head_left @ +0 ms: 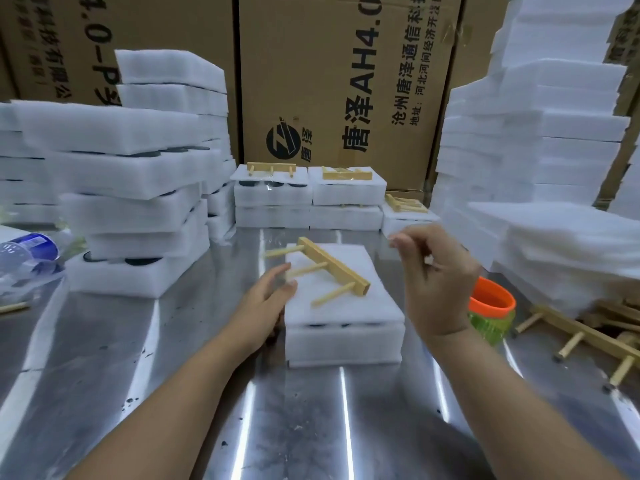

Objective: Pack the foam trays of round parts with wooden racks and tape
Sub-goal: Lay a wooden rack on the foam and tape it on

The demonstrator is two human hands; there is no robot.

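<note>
The wooden rack [332, 265] lies on the stacked foam trays [343, 344], bar running far-left to near-right, pegs pointing at the nearer left hand [266, 301] — fingers relaxed, apart. The right hand [434, 282] hovers above-right, loosely curled — whether it pinches anything, I cannot tell.

A wooden rack [332, 266] lies on the foam tray [346, 310] just right of your left hand [265, 303]; your right hand [436, 282] hangs raised, blurred.

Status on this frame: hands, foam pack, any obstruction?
Left hand open beside foam stack, left edge. Right hand raised, blurred, grip unclear. Wooden rack lying on top of stack. Nothing between hands and stack.
</note>
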